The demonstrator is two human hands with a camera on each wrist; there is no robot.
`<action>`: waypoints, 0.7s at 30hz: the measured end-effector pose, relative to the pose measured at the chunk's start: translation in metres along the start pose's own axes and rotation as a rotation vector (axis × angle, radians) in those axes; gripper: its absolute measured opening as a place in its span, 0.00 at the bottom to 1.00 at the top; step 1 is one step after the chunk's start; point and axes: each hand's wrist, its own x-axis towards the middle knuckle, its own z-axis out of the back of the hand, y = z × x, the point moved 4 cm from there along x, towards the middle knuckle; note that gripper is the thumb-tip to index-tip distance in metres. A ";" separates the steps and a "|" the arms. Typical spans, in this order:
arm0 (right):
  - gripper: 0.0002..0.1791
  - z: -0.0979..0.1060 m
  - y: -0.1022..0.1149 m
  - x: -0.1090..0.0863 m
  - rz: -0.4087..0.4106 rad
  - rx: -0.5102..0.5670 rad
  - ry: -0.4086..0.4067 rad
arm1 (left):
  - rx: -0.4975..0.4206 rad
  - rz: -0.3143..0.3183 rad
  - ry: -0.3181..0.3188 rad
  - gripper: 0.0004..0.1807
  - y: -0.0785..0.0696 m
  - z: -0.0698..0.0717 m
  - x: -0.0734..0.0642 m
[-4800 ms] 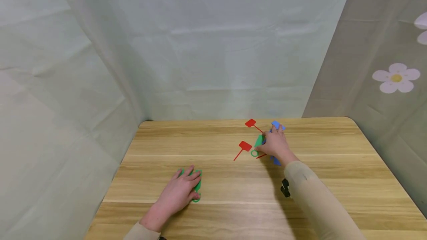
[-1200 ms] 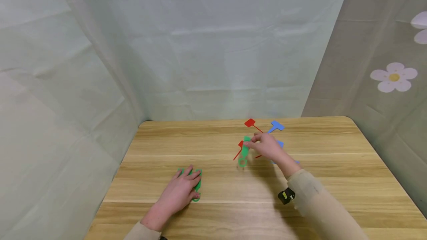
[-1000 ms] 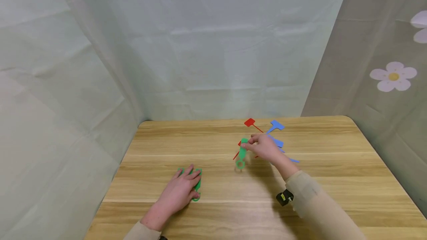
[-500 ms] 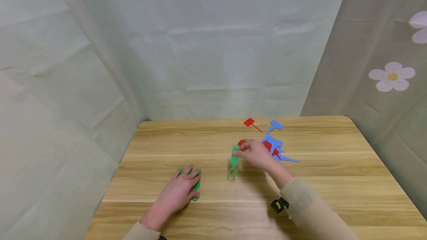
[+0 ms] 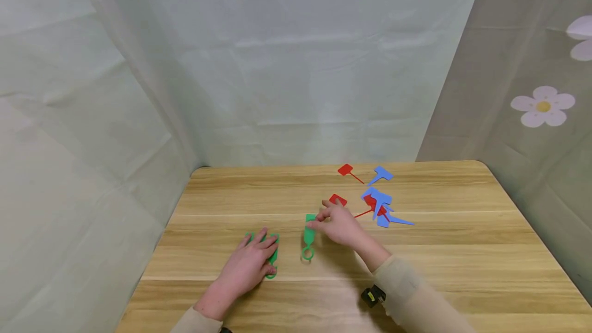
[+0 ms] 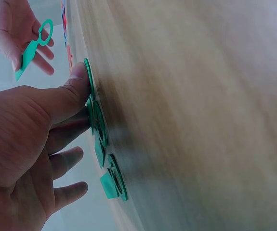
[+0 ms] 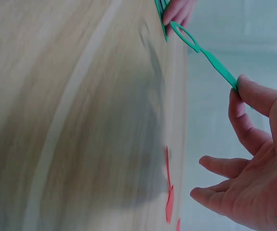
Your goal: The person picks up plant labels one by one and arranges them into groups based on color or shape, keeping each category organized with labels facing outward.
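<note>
In right hand [image 5: 339,226]: green tag [image 5: 309,236] | under left hand [image 5: 246,262]: green tags [image 5: 275,254] | beyond right hand: red tags [image 5: 345,169], blue tags [image 5: 382,173] | surface [image 5: 444,266]: tan wood grain

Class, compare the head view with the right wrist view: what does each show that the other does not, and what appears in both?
Only the head view: the blue tags, the flower on the cloth and the beige sleeves.
Only the right wrist view: the palm side of the right hand.
Both: the pinched green tag, red tags, wooden tabletop and left hand, partly cut off in the wrist view.
</note>
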 end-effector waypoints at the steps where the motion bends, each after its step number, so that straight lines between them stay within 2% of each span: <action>1: 0.13 -0.002 0.001 0.000 0.001 0.003 0.002 | 0.000 0.001 0.000 0.38 0.000 0.000 0.000; 11: 0.13 -0.026 0.016 0.001 0.084 -0.024 0.048 | -0.009 0.013 0.009 0.37 0.000 0.001 0.000; 21: 0.13 -0.042 0.018 0.004 0.064 -0.037 0.054 | 0.000 0.015 0.020 0.37 0.000 -0.001 0.001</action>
